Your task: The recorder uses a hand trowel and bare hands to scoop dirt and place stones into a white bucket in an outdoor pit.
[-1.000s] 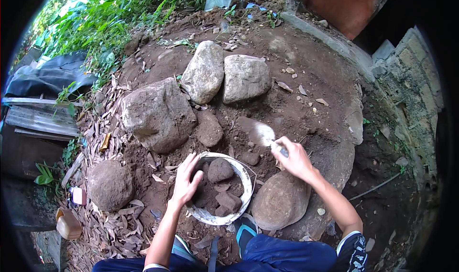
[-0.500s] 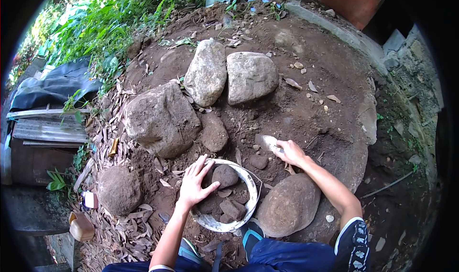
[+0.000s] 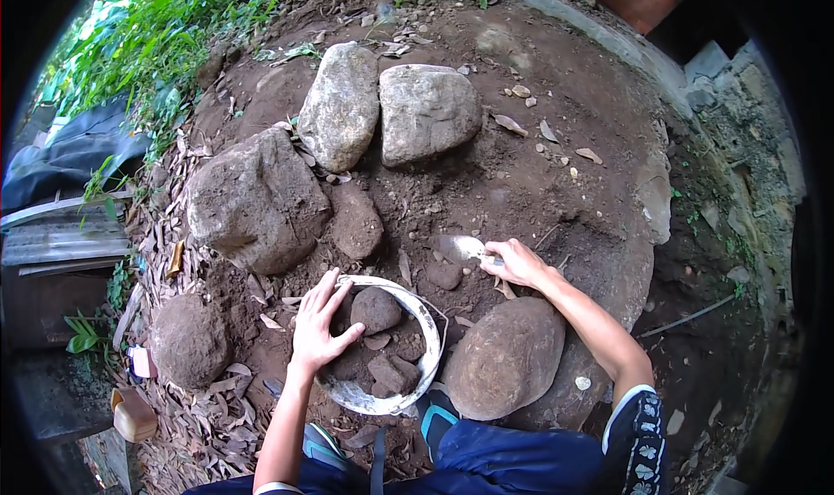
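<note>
My left hand rests with fingers spread on the left rim of a white bucket that holds soil clods and small stones. My right hand grips the handle of a small metal trowel, whose blade lies flat on the brown soil just beyond the bucket. A small stone lies between the trowel blade and the bucket rim.
Large grey boulders ring the dirt mound. A rounded stone sits by my right forearm, another at the left. Green plants upper left, a concrete edge upper right, dry leaves at left.
My right hand with the trowel has lowered toward the soil nearer the bucket. My left hand stays on the bucket rim. The view has shifted slightly.
</note>
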Tool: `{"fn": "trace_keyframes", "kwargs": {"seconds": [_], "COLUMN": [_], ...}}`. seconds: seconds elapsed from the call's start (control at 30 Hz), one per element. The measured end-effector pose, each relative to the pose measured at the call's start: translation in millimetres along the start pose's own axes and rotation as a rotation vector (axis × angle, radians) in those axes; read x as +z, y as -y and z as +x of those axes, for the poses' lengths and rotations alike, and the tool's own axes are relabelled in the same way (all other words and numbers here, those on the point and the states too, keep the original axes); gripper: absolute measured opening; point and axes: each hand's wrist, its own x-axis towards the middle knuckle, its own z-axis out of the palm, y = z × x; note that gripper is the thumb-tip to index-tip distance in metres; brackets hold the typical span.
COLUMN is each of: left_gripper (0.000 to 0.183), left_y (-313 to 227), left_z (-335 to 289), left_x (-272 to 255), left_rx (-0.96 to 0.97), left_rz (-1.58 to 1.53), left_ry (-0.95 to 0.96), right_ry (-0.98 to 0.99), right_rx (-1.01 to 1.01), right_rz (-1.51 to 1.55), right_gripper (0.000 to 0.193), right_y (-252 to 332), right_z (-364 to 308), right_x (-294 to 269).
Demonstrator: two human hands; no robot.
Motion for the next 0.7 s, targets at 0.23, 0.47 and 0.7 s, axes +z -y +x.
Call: {"fn": "trace_keyframes", "kwargs": {"seconds": [0.23,0.47,0.7], "left_gripper": [0.078,0.077,0.077], "left_y": [1.6,4.1,0.0], "left_z": [-2.2,-1.9,6.0], "left_x": [-2.8,-4.2,-2.5], "left_rx": [-0.009,0.008,-0.013], "left_rz": [-0.013,-0.023,-0.004], "left_ry": [0.001,-0.006,0.012], "right_ry": [0.168,-0.181,-0.17], "right_rx": [0.123,0.09,0.135], "right_rz": [-0.13,-0.124,-0.362], "right_gripper": [0.039,0.03,0.03], "right_y": [35.0,19.0,-8.6], "right_z": [2.1,-8.1,-20.8], "right_x": [-35.3,-19.5,-13.3]}}
